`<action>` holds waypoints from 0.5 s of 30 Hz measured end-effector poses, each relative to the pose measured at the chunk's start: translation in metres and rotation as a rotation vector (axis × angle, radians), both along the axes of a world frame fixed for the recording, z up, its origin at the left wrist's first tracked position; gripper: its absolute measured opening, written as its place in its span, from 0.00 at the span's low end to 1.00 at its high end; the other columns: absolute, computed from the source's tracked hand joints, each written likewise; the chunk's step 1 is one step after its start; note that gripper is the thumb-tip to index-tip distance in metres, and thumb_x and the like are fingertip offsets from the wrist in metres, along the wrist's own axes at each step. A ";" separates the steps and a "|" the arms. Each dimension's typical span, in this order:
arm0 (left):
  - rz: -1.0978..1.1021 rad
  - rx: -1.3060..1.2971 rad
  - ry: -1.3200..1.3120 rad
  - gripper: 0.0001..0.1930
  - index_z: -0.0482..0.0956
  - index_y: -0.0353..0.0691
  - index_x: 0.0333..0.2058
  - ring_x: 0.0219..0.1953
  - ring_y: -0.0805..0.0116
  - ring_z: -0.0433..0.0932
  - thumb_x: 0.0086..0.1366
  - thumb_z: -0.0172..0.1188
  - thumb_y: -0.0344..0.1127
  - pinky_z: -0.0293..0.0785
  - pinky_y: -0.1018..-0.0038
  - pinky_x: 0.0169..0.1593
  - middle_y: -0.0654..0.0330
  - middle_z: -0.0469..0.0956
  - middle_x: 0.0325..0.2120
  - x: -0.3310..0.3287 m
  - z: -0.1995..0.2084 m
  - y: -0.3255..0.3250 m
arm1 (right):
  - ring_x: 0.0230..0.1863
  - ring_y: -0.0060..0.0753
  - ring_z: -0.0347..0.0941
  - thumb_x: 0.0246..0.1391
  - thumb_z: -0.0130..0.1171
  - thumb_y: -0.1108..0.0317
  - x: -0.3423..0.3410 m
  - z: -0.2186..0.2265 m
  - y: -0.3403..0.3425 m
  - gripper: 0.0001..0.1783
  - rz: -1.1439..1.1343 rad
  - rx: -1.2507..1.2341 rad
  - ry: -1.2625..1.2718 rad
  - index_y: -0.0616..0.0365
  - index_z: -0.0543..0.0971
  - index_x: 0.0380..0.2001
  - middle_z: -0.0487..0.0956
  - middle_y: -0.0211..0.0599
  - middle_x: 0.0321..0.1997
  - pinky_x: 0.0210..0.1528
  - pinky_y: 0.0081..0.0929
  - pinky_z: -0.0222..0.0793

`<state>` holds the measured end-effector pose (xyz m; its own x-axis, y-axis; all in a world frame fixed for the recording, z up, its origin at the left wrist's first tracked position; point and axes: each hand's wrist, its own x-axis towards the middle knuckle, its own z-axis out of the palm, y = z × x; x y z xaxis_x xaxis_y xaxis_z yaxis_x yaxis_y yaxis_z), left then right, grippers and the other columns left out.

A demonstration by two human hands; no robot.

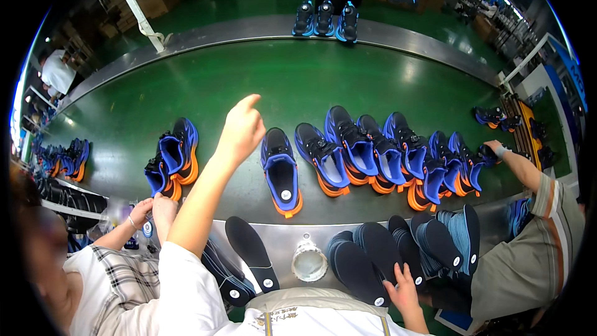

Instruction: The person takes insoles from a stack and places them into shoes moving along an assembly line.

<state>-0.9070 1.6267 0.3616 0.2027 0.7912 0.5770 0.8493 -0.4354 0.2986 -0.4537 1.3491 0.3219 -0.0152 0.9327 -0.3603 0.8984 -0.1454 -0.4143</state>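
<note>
The left hand (241, 129) hangs over the green belt (292, 81) with its forefinger out and the other fingers loosely curled, holding nothing, just beside a blue-and-orange shoe (281, 171). The right hand (403, 291) rests spread, fingertips on a stack of dark insoles (364, 260) at the steel edge (292, 236); whether it grips one is hard to tell. More shoes (398, 155) crowd the belt to the right.

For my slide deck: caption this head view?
Left hand raised over blue shoes on a green conveyor; right hand on stacked insoles.
</note>
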 end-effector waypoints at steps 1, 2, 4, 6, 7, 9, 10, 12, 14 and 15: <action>0.044 -0.032 -0.301 0.03 0.67 0.35 0.21 0.45 0.58 0.73 0.49 0.51 0.22 0.70 0.68 0.44 0.47 0.72 0.40 0.013 0.011 -0.005 | 0.58 0.65 0.56 0.45 0.60 0.62 -0.002 0.009 0.007 0.34 0.005 0.019 0.033 0.64 0.64 0.55 0.56 0.69 0.59 0.57 0.40 0.57; 0.043 -0.037 -0.306 0.03 0.67 0.35 0.21 0.45 0.58 0.73 0.49 0.51 0.22 0.70 0.68 0.44 0.47 0.72 0.40 0.021 0.000 -0.008 | 0.57 0.64 0.58 0.48 0.57 0.65 -0.003 0.022 0.016 0.27 -0.028 0.061 0.058 0.69 0.67 0.50 0.57 0.69 0.58 0.56 0.38 0.58; -0.111 -0.681 -1.340 0.03 0.66 0.35 0.21 0.42 0.63 0.73 0.49 0.51 0.22 0.70 0.72 0.40 0.50 0.73 0.37 0.037 -0.032 -0.019 | 0.52 0.61 0.65 0.49 0.56 0.68 -0.004 0.041 0.048 0.19 -0.014 0.225 0.117 0.68 0.73 0.43 0.65 0.66 0.53 0.53 0.37 0.62; -0.028 -0.751 -1.113 0.07 0.69 0.35 0.29 0.40 0.67 0.72 0.48 0.54 0.26 0.70 0.71 0.38 0.51 0.69 0.42 0.082 -0.077 -0.030 | 0.43 0.51 0.72 0.49 0.56 0.71 -0.014 0.052 0.093 0.11 0.106 0.421 0.152 0.68 0.77 0.34 0.73 0.58 0.44 0.46 0.32 0.67; 0.013 -0.762 -0.911 0.14 0.68 0.37 0.36 0.42 0.63 0.72 0.48 0.55 0.29 0.71 0.69 0.39 0.50 0.65 0.46 0.110 -0.073 -0.033 | 0.39 0.45 0.73 0.48 0.56 0.71 -0.023 0.060 0.115 0.10 0.086 0.380 0.219 0.67 0.78 0.32 0.74 0.53 0.40 0.42 0.29 0.68; 0.078 -0.566 -0.566 0.27 0.62 0.43 0.49 0.44 0.55 0.71 0.49 0.59 0.36 0.71 0.66 0.41 0.48 0.57 0.52 0.138 -0.085 -0.033 | 0.32 0.34 0.74 0.47 0.58 0.70 -0.044 0.070 0.161 0.09 0.144 0.286 0.378 0.67 0.78 0.29 0.76 0.44 0.34 0.36 0.23 0.68; 0.095 -0.373 -0.423 0.34 0.58 0.45 0.55 0.45 0.50 0.71 0.49 0.61 0.40 0.70 0.64 0.42 0.48 0.52 0.55 0.143 -0.106 -0.029 | 0.29 0.28 0.73 0.47 0.58 0.70 -0.051 0.070 0.182 0.09 0.214 0.230 0.463 0.67 0.78 0.28 0.77 0.41 0.32 0.33 0.21 0.67; 0.095 -0.429 -0.450 0.35 0.55 0.45 0.56 0.45 0.44 0.70 0.53 0.61 0.46 0.69 0.62 0.44 0.45 0.62 0.49 0.145 -0.111 -0.016 | 0.27 0.22 0.72 0.46 0.60 0.69 -0.069 0.080 0.214 0.10 0.094 -0.140 0.596 0.67 0.79 0.27 0.77 0.36 0.28 0.30 0.19 0.67; 0.256 -0.637 -0.640 0.31 0.56 0.42 0.55 0.41 0.45 0.73 0.58 0.56 0.48 0.70 0.62 0.43 0.44 0.71 0.38 0.135 -0.119 -0.001 | 0.24 0.16 0.69 0.44 0.61 0.69 -0.092 0.089 0.238 0.10 -0.008 -0.413 0.661 0.67 0.80 0.27 0.76 0.32 0.22 0.28 0.17 0.66; 0.218 -0.705 -0.653 0.27 0.59 0.39 0.53 0.36 0.46 0.75 0.61 0.51 0.48 0.70 0.62 0.40 0.46 0.75 0.27 0.140 -0.106 0.004 | 0.24 0.17 0.69 0.43 0.61 0.69 -0.095 0.088 0.250 0.10 -0.012 -0.450 0.623 0.67 0.80 0.26 0.76 0.32 0.21 0.27 0.18 0.66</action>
<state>-0.7666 1.6311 0.2556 -0.1794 0.9792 -0.0951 0.4656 0.1696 0.8686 -0.5482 1.5992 0.4101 -0.3310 0.6995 -0.6334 0.5154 -0.4282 -0.7423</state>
